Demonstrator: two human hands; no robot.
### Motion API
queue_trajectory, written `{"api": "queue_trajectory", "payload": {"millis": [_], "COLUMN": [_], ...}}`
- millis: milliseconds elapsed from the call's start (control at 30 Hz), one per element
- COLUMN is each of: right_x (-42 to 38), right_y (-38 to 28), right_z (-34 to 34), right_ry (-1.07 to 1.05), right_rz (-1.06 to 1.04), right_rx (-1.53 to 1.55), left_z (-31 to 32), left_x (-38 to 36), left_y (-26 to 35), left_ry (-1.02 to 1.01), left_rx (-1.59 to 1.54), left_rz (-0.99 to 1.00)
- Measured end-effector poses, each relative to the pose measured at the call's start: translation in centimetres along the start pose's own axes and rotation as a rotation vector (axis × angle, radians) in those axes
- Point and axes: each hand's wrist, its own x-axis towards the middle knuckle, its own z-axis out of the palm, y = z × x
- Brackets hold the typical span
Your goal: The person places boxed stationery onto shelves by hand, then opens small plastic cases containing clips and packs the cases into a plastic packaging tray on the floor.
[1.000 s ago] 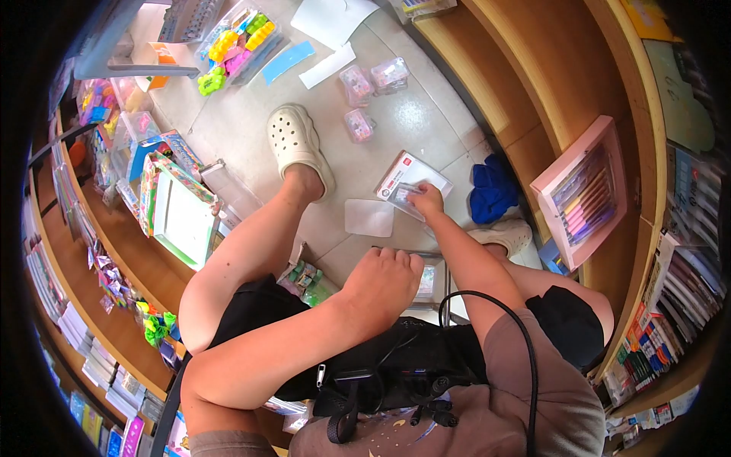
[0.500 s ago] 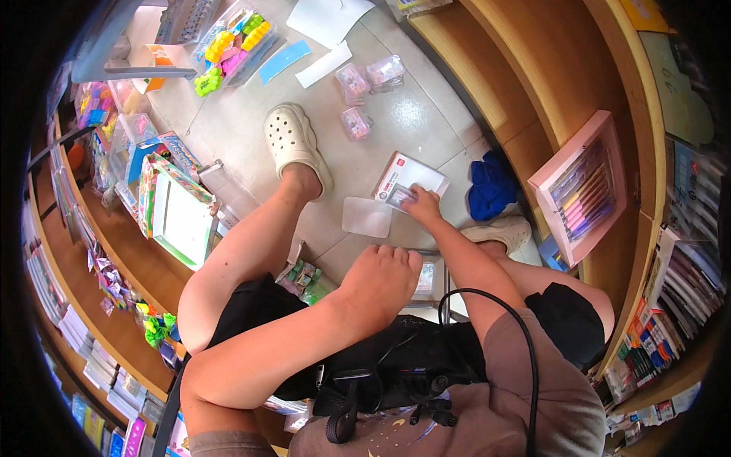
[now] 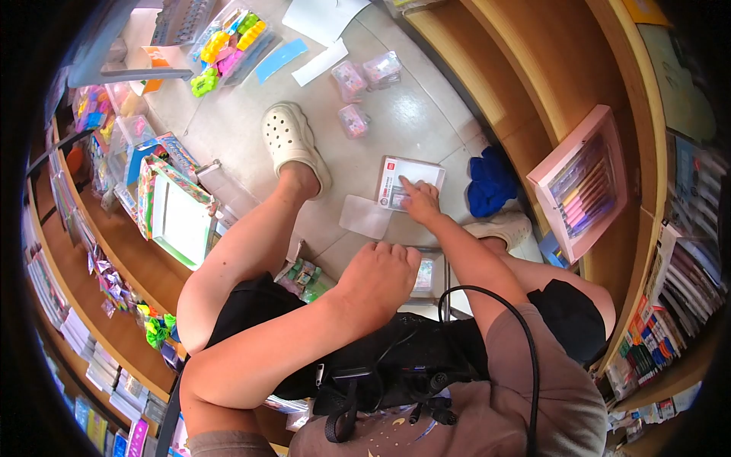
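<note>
On the tiled floor: right hand (image 3: 420, 202) fingers spread flat on white packet (image 3: 408, 181) | left hand (image 3: 378, 279) fisted, grip unclear, above clear box (image 3: 426, 277) | frosted lid (image 3: 366, 216) beside | blue cloth (image 3: 491, 187) right

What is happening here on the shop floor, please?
A person sits low on the tiled floor between wooden shelves. The right hand presses its fingers on a white flat pack lying on the floor; I cannot tell if the grip is closed. The left hand is curled over a small clear box near the knee. A clear lid lies beside the pack.
</note>
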Motion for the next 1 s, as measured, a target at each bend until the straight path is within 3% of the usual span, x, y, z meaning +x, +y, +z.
{"api": "queue_trajectory", "payload": {"millis": [133, 233, 333, 433, 533, 733, 1000], "right_x": [0.4, -1.8, -4.1, -6.5, -7.1, -5.5, -4.1], "right_y": [2.3, 3.7, 6.4, 5.2, 4.2, 4.3, 3.7], "right_z": [-2.1, -4.9, -3.9, -3.3, -2.1, -0.9, -0.8], "right_ry": [0.153, 0.321, 0.255, 0.072, -0.144, -0.244, -0.186], "right_rz": [-0.013, 0.213, 0.290, 0.194, 0.260, 0.338, 0.417], "right_rx": [0.333, 0.259, 0.128, -0.050, -0.151, -0.168, -0.189], "left_z": [-0.4, -0.2, 0.2, 0.5, 0.6, 0.5, 0.2], "left_x": [0.0, 0.0, 0.1, 0.1, 0.3, 0.5, 0.7], "left_y": [0.2, 0.3, 0.4, 0.4, 0.5, 0.3, 0.3], "left_ry": [-0.020, -0.025, -0.022, -0.011, -0.008, 0.005, -0.042], "left_rx": [0.015, 0.011, 0.014, 0.017, 0.010, 0.029, 0.023], "left_rz": [0.013, 0.021, 0.027, 0.026, 0.022, 0.021, 0.000]}}
